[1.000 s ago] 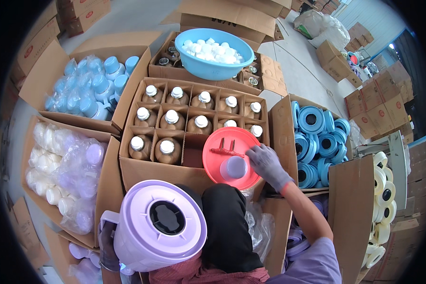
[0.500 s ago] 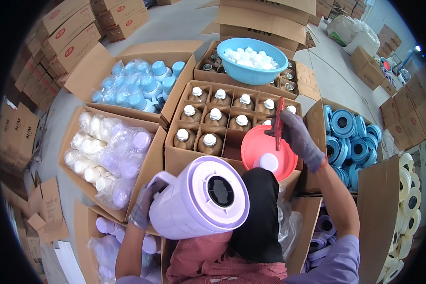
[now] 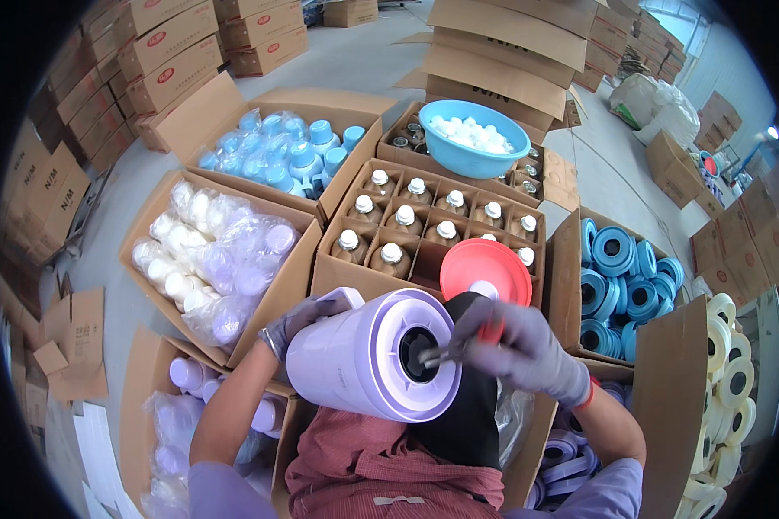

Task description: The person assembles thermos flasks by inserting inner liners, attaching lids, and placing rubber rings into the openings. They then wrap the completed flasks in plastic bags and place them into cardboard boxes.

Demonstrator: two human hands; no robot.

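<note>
My left hand [image 3: 296, 324] is closed round the handle of a lilac thermos jug [image 3: 342, 363], tipped so its round base faces right. A black round cap [image 3: 417, 353] sits in the middle of that base. In my gloved right hand [image 3: 515, 346] are red-handled pliers [image 3: 441, 353], their metal tip at the black cap. Behind this hand, a red dish [image 3: 486, 270] with a white piece in its middle rests by the carton's edge. Just beyond stands a divided carton [image 3: 363, 275] of glass liners [image 3: 391, 258] with white caps.
A blue basin [image 3: 467, 163] of white caps stands on the far carton. Cartons at left hold bagged blue jugs [image 3: 303, 160] and white and lilac parts [image 3: 225, 259]. Blue rings [image 3: 613, 251] fill a right-hand carton, with cream rings [image 3: 736, 385] beside it. Stacked boxes [image 3: 169, 73] stand behind.
My right hand has come down from above the red dish, bringing the pliers to the jug's base. The jug has turned slightly, and the head view has shifted.
</note>
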